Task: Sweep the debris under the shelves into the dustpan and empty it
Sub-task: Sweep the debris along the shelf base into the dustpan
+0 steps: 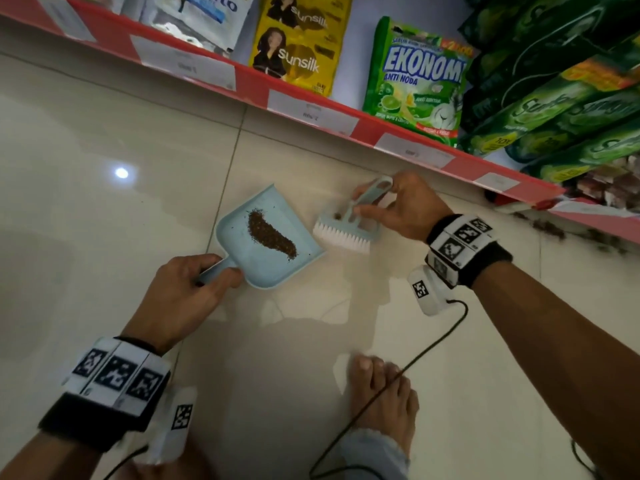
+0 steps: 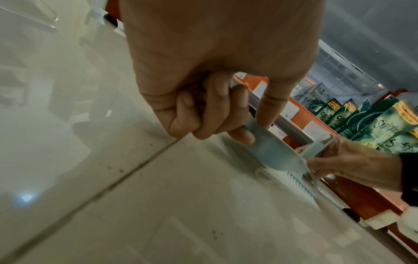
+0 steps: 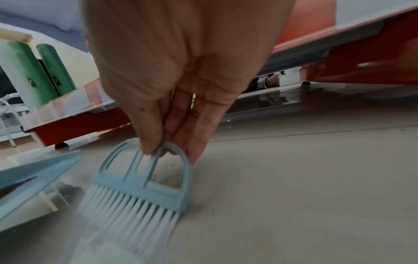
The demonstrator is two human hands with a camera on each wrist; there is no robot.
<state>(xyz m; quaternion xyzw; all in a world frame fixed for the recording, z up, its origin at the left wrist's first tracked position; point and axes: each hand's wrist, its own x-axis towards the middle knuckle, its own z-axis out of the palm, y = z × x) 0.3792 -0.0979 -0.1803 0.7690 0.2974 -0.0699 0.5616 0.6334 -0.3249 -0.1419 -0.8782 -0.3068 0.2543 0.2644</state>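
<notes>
A red-edged shelf crosses the upper frame above open tiled floor. At centre, the left hand grips the dustpan handle; debris lies inside. Just beside its right edge, the right hand pinches the brush.

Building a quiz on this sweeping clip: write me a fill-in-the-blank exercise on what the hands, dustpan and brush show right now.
1. The left hand grips the dustpan by its ____.
2. The dark debris lies inside the ____.
3. The right hand holds the brush, whose bristles are ____ in colour.
4. More dark debris lies on the floor under the ____ shelf edge at the right.

Missing words: handle; dustpan; white; red
</notes>
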